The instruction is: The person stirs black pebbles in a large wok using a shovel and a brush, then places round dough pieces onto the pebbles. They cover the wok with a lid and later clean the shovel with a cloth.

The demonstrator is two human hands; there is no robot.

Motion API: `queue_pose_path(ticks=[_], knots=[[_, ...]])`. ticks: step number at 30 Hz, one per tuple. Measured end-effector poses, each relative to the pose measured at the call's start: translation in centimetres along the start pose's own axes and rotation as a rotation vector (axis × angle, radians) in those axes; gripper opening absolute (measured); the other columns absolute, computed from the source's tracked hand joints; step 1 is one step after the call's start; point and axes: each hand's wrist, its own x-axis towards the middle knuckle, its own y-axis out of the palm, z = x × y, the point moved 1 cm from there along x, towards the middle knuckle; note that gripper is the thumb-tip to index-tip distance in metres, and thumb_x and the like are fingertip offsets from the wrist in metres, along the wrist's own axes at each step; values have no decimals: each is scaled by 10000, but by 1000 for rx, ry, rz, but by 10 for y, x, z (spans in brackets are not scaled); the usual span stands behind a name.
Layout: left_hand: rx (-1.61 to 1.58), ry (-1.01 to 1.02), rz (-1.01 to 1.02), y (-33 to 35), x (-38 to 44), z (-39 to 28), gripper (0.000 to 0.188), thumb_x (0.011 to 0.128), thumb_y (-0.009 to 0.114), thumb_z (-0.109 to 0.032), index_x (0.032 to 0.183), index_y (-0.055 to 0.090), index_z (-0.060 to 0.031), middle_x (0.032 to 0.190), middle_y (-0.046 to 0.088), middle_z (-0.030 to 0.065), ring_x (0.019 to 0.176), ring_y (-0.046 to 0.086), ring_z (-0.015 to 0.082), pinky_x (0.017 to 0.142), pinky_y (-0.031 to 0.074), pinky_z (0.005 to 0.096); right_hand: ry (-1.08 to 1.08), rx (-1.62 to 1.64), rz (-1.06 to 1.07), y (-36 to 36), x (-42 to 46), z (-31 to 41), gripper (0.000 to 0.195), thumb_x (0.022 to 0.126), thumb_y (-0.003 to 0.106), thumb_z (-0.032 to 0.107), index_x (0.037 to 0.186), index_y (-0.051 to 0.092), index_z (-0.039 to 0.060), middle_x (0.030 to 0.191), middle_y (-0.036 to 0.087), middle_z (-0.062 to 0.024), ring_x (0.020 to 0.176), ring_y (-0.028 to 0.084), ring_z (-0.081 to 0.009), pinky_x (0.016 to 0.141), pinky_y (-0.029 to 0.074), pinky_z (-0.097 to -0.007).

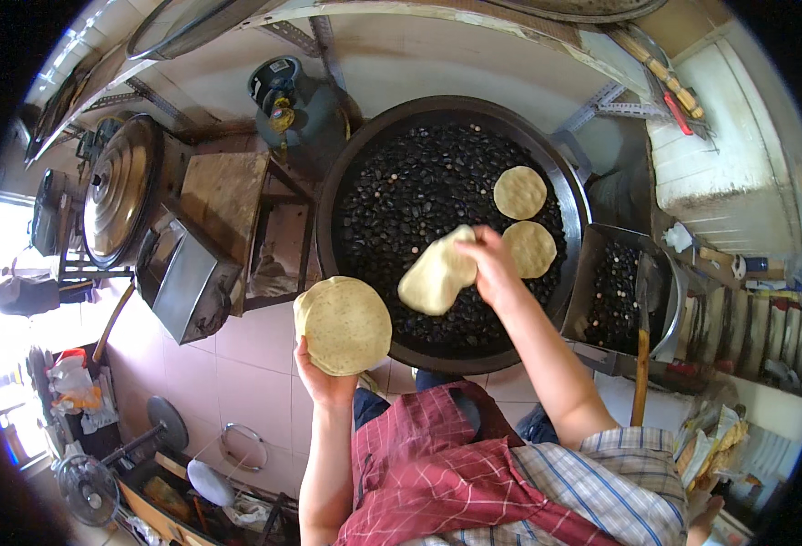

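A stack of round flat dough discs [348, 326] rests on my left hand [329, 379], just off the near left rim of a large round pan [328, 205]. Black pebbles [408, 177] cover the pan's floor. Over them my right hand [491, 263] grips one limp dough disc [436, 273] by its edge, and the disc droops and folds to the left. Two flat dough rounds lie on the pebbles at the right side: an upper round [520, 192] and a lower round [529, 247], the latter partly behind my right hand.
A metal bin [606, 246] of pebbles, holding a wooden-handled shovel [640, 368], stands right of the pan. Behind left is a gas cylinder [305, 112]. Leftward are a wooden-topped stand [220, 184], a metal box [193, 286] and a large lidded pot [124, 191]. A fan [88, 488] stands lower left.
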Motion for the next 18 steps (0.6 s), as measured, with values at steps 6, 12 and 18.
queue_pose_path(ticks=[6, 12, 18], knots=[[8, 41, -18, 0, -14, -10, 529, 818, 536, -340, 1298, 423, -148, 1328, 444, 79, 1226, 410, 293, 1016, 326, 494, -828, -1182, 255, 27, 114, -9, 183, 818, 576, 7, 991, 633, 17, 1074, 636, -100, 981, 610, -224, 842, 495, -333], [12, 42, -32, 0, -20, -3, 547, 830, 506, -377, 1315, 395, -152, 1339, 427, 82, 1229, 404, 299, 1009, 336, 490, -668, -1689, 115, 14, 186, -71, 413, 894, 377, -1, 1285, 454, 106, 1457, 251, -106, 1364, 185, -261, 1122, 222, -379], [55, -14, -3, 7, -24, 0, 581, 822, 490, -394, 1334, 371, -147, 1355, 408, 93, 1236, 397, 312, 1007, 340, 508, -688, -1644, 247, 39, 185, -61, 469, 932, 425, 181, 1386, 317, 227, 1496, 144, -66, 1377, 136, -252, 1127, 183, -396]])
